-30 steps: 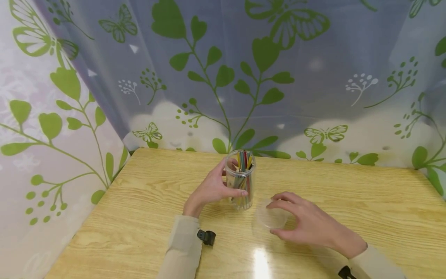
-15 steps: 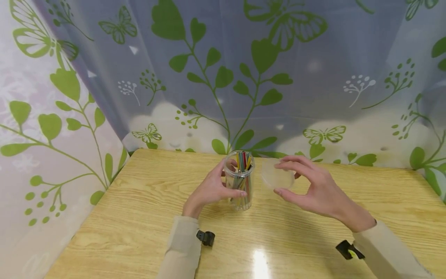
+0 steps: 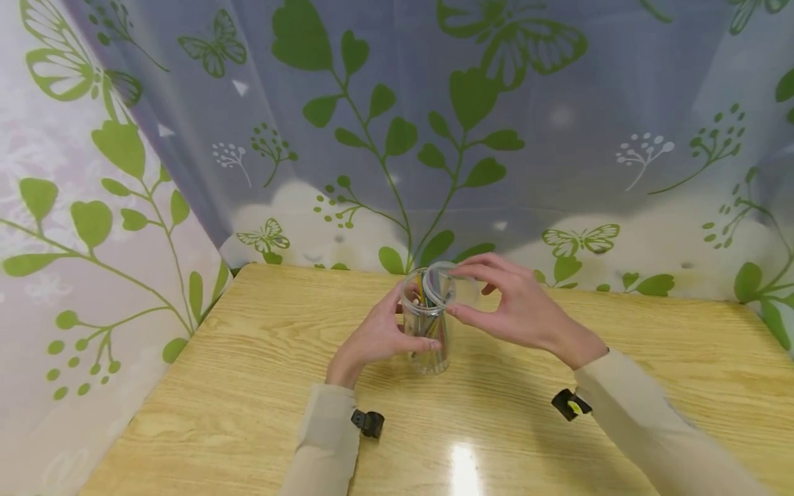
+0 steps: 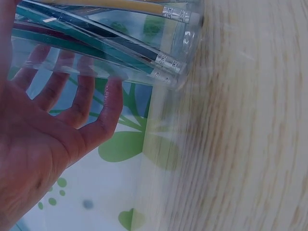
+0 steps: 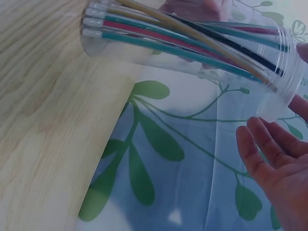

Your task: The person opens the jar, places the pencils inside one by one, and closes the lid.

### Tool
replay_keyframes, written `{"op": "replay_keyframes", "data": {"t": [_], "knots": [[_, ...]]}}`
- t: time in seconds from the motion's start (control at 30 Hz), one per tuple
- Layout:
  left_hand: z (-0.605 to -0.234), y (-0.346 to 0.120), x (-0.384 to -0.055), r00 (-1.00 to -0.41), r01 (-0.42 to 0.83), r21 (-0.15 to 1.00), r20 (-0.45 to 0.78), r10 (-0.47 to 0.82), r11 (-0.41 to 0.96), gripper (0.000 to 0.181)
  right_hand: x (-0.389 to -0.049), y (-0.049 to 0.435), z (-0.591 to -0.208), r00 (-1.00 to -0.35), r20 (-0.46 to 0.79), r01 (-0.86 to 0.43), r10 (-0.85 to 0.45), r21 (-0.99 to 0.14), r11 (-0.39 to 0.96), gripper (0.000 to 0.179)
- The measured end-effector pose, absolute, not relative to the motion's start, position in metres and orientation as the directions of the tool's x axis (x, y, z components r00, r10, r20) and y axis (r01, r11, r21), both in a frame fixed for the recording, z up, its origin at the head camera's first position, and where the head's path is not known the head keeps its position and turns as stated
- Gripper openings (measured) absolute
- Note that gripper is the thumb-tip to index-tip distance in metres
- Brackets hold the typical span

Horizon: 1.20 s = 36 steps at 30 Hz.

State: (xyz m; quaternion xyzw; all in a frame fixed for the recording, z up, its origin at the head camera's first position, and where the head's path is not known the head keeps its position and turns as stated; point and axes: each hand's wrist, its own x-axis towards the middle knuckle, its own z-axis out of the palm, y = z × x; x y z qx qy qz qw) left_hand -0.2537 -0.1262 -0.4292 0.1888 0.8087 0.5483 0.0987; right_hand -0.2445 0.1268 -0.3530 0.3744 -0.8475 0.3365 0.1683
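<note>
A clear plastic jar [image 3: 426, 358] stands upright on the table, holding several pencils [image 5: 163, 43] in yellow, teal, red and black. In the right wrist view their eraser ends lie at the jar's base. My left hand [image 3: 375, 334] grips the jar from the left, thumb across its front and fingers around the back. My right hand [image 3: 524, 303] pinches a clear round lid [image 3: 439, 281] by its edge. The lid is tilted at the right side of the jar's mouth, partly covering the pencil tops. Whether it touches the rim I cannot tell.
A wood-grain table [image 3: 248, 386] carries the jar. Behind it hangs a blue cloth [image 3: 372, 138] with green leaves and butterflies, and a paler patterned cloth [image 3: 56, 303] closes the left side. Black wrist cameras sit on both sleeves.
My right hand raised the lid from near the tabletop, then moved it left to the jar's mouth. The left hand and jar stayed in place.
</note>
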Motion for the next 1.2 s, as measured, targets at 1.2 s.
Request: {"op": "replay_keyframes", "data": {"t": [1.2], "knots": [[-0.428,-0.125,-0.252,-0.883,0.211,0.947,0.077,0.463,0.244,0.104,-0.250,0.104,-0.334,-0.635,0.443,-0.764,-0.632,-0.478,0.433,0.040]]}}
